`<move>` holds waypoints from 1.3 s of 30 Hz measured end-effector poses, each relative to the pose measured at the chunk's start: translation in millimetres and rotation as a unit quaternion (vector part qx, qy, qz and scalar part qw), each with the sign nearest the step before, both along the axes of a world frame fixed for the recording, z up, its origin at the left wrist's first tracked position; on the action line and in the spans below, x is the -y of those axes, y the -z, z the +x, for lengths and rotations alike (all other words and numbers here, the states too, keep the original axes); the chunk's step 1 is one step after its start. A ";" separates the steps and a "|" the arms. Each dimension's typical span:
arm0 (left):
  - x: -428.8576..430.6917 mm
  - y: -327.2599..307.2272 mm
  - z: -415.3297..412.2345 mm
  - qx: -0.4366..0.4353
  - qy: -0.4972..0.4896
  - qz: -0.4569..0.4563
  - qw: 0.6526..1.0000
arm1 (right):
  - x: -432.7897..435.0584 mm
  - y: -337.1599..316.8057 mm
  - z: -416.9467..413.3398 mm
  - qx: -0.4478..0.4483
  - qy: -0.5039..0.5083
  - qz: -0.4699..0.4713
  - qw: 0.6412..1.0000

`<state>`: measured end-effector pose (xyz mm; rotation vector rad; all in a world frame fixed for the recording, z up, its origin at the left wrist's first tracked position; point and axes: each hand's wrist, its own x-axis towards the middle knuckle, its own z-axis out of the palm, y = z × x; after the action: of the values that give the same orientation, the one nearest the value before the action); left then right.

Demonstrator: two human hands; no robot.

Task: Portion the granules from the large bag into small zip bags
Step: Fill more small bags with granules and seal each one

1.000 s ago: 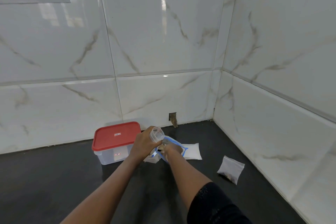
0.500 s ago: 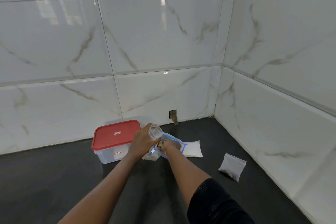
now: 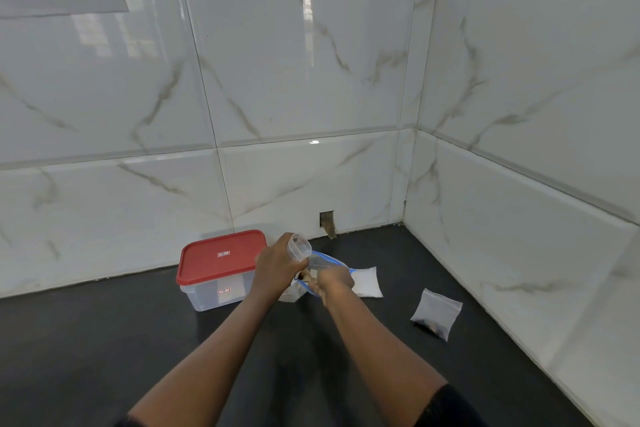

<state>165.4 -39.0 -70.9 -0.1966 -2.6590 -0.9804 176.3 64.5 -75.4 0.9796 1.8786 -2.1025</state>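
Left hand (image 3: 277, 269): fingers curled round a clear cup (image 3: 300, 246), held tilted above the mouth of the blue-rimmed bag (image 3: 327, 258). Right hand (image 3: 335, 280): pinches the near rim of that bag; finger detail is blurred. The bag stands open on the dark table (image 3: 104, 340), at centre. Touching it on the right lie flat white bags (image 3: 367, 282). Farther right, apart, lies a small zip bag (image 3: 437, 310) with dark granules (image 3: 433, 325) in its near end. Just left of the hands stands a red-lidded box (image 3: 221, 262), near the far tiled wall (image 3: 294, 80).

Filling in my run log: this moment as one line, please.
left hand: holds clear cup | right hand: grips rim of blue-zip bag | small zip bag: lies apart, right
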 end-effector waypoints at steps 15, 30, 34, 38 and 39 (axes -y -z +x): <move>4.3 10.4 12.8 0.054 -0.023 0.038 0.998 | -95.7 -63.4 44.4 -0.019 -0.109 0.054 0.992; 2.4 24.6 22.0 0.065 0.024 0.104 0.992 | -45.6 -93.7 61.2 -0.206 -0.250 0.434 0.841; 1.5 25.7 20.9 0.063 0.007 0.104 0.993 | -35.9 -90.5 62.6 -0.239 -0.270 0.514 0.778; 2.3 26.2 19.6 0.068 -0.006 0.105 0.992 | -37.2 -90.2 61.3 -0.262 -0.265 0.537 0.757; 2.5 25.5 19.5 0.069 -0.012 0.102 0.992 | -39.2 -92.5 62.4 -0.265 -0.253 0.538 0.759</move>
<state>184.8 -41.5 -96.4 -0.0527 -2.6520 -1.2912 238.6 103.8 17.1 -0.1851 3.2289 -0.8841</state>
